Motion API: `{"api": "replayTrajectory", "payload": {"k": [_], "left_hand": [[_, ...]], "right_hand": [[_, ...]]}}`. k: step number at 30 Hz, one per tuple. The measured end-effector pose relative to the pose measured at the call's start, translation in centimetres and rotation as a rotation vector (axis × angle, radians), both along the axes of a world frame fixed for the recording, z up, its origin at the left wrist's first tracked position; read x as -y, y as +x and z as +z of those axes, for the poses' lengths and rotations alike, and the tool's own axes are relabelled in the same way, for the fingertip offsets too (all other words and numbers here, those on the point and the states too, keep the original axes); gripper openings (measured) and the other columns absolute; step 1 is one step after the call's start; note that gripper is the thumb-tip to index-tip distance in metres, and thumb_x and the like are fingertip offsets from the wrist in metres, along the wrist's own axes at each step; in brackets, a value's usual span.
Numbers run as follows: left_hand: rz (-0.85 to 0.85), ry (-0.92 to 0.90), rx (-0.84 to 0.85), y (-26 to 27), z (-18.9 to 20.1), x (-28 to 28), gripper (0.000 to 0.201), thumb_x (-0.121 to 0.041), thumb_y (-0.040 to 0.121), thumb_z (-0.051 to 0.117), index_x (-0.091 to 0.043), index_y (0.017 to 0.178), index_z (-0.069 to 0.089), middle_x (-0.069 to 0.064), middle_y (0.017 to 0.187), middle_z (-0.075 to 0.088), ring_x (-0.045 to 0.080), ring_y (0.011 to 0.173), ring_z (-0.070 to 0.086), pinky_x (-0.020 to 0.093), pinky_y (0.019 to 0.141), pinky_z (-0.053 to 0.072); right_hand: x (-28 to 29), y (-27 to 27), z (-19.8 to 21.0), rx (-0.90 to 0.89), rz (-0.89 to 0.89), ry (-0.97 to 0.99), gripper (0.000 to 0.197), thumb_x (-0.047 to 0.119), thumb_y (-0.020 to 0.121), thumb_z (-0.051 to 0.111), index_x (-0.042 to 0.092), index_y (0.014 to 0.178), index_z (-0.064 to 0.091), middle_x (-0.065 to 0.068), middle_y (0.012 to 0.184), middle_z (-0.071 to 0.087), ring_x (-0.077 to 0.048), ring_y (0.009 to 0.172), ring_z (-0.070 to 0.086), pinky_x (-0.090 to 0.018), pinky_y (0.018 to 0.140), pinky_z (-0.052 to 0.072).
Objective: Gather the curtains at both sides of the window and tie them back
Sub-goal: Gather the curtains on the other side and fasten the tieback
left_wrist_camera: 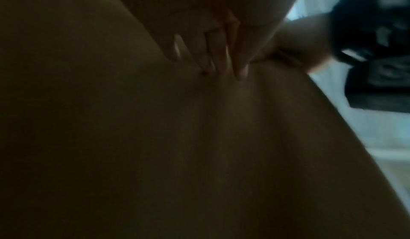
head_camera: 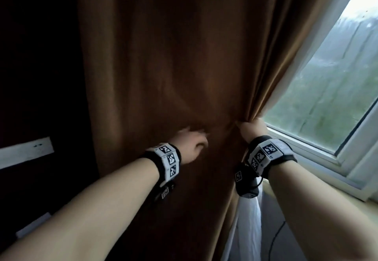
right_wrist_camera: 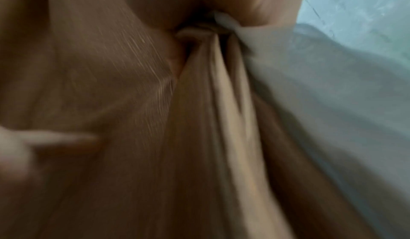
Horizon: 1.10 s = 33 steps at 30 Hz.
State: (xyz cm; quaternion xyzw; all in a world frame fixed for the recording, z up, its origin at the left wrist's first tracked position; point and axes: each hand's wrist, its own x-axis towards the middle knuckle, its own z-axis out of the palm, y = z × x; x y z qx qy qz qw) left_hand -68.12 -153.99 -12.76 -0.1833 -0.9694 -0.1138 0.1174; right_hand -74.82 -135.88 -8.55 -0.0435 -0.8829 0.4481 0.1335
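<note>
A brown curtain [head_camera: 173, 66] hangs left of the window [head_camera: 331, 89] and fills most of the head view. My right hand [head_camera: 251, 127] grips its window-side edge, with several folds bunched in the fist [right_wrist_camera: 199, 37]. A white sheer curtain [right_wrist_camera: 332, 102] is caught in the same grip and hangs below it [head_camera: 245, 219]. My left hand [head_camera: 190, 140] is a little to the left at the same height. Its fingers [left_wrist_camera: 210, 53] are fairly straight, and their tips press into the brown fabric [left_wrist_camera: 199, 137]. No tie-back band shows in any view.
The white window frame and sill [head_camera: 306, 154] run along the right. A dark wall with a white strip [head_camera: 24, 152] lies left of the curtain. A thin dark cable [head_camera: 274, 238] runs along the floor under the sill.
</note>
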Motion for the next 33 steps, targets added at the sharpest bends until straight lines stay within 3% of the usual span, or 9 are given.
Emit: {"api": "replayTrajectory", "payload": {"k": [5,8,11,17,20,22,24,28,33], "left_hand": [[0.786,0.432,-0.515,0.4,2.9,11.3,0.061,-0.024,0.075,0.066,-0.023,0.13,0.04,0.007,0.156,0.011,0.028,0.145,0.005,0.044,0.118,0.005],[1.029,0.845,-0.425,0.7,3.7,17.2,0.094,-0.038,0.066,0.076,-0.023,0.141,0.021,0.01,0.153,0.018,0.032,0.142,0.016,0.049,0.116,0.016],[1.005,1.102,-0.174,0.4,3.7,20.9,0.107,-0.038,0.068,0.078,-0.017,0.146,0.008,0.013,0.146,0.036,0.032,0.133,0.037,0.044,0.112,0.029],[0.939,0.999,-0.069,-1.5,3.5,19.7,0.059,-0.042,0.088,0.056,0.007,0.12,0.052,0.022,0.119,0.06,0.038,0.11,0.057,0.04,0.092,0.046],[0.69,0.937,-0.128,-1.8,3.0,14.5,0.042,-0.032,0.092,0.052,0.0,0.121,0.055,0.014,0.11,0.062,0.029,0.106,0.059,0.028,0.084,0.043],[0.484,0.888,-0.177,-1.6,3.0,10.8,0.037,-0.02,0.093,0.051,-0.003,0.127,0.052,0.013,0.124,0.057,0.026,0.112,0.056,0.019,0.086,0.037],[0.333,0.788,-0.163,-1.6,2.8,7.9,0.033,-0.007,0.094,0.047,0.001,0.125,0.053,0.018,0.133,0.052,0.029,0.121,0.051,0.019,0.095,0.032],[0.282,0.692,-0.063,-1.2,1.7,3.1,0.044,0.007,0.088,0.038,0.0,0.131,0.046,0.019,0.137,0.048,0.028,0.129,0.043,0.016,0.103,0.022],[0.188,0.674,0.038,-0.9,-0.3,-0.6,0.043,0.011,0.084,0.036,0.002,0.123,0.051,0.019,0.132,0.051,0.029,0.124,0.047,0.017,0.1,0.026]], "right_hand": [[2.7,-1.3,0.0,-0.007,-0.024,0.037,0.041,0.02,0.079,0.061,0.005,0.118,0.057,-0.021,0.114,0.063,-0.036,0.105,0.061,-0.037,0.084,0.047],[4.1,-2.2,0.1,-0.003,-0.008,0.015,0.038,0.018,0.08,0.062,0.002,0.114,0.059,-0.022,0.111,0.064,-0.036,0.102,0.061,-0.035,0.078,0.045],[5.1,-2.9,0.2,0.012,0.004,-0.035,0.038,0.017,0.08,0.064,0.001,0.114,0.058,-0.022,0.112,0.063,-0.035,0.103,0.061,-0.037,0.081,0.046],[6.9,-4.3,0.3,0.026,0.012,-0.113,0.038,0.014,0.078,0.066,-0.001,0.113,0.06,-0.021,0.113,0.063,-0.034,0.103,0.061,-0.036,0.082,0.046],[7.7,-4.7,0.5,0.016,0.032,-0.11,0.037,0.013,0.08,0.064,-0.001,0.114,0.059,-0.022,0.114,0.063,-0.034,0.103,0.06,-0.034,0.079,0.044],[7.9,-4.8,0.6,0.014,0.051,-0.106,0.038,0.013,0.08,0.063,0.0,0.116,0.058,-0.021,0.115,0.062,-0.034,0.105,0.059,-0.033,0.079,0.043],[7.9,-4.9,0.6,0.023,0.068,-0.105,0.038,0.012,0.081,0.063,0.001,0.117,0.057,-0.02,0.116,0.062,-0.033,0.105,0.059,-0.03,0.077,0.04],[7.1,-4.7,0.5,0.031,0.084,-0.162,0.043,0.01,0.08,0.066,0.003,0.121,0.055,-0.019,0.119,0.061,-0.031,0.107,0.059,-0.029,0.081,0.042],[6.8,-3.5,0.4,0.057,0.157,-0.276,0.05,0.017,0.083,0.067,0.004,0.129,0.052,-0.016,0.126,0.059,-0.028,0.113,0.058,-0.037,0.098,0.046]]}}
